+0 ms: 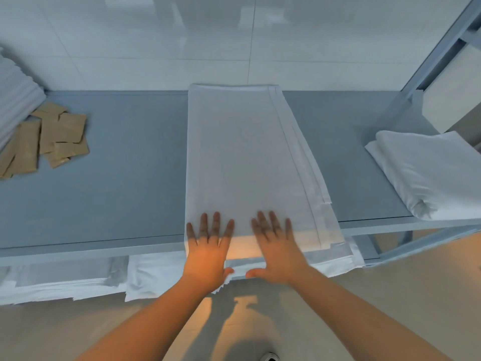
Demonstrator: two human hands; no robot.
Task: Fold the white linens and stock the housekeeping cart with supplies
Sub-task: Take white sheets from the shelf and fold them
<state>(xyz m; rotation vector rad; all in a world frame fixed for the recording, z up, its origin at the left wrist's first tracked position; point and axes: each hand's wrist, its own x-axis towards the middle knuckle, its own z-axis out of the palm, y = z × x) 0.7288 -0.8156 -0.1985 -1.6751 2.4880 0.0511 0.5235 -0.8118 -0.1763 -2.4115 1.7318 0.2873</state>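
Mid-fold: left hand point(208, 246) & right hand point(273, 246) flat, fingers spread, on the sheet point(247, 152) near end. Next prob. grip that end, fold fwd.

A long white sheet point(250, 162) lay folded into a narrow strip across the grey shelf point(117, 178), running from the far edge to the near one, where its end hung over the front lip. Stepped layers showed along its right side. Another folded white sheet point(429, 173) sat bunched at the right end of the same surface, well apart. More white linens point(65, 285) lay stacked on the level below.
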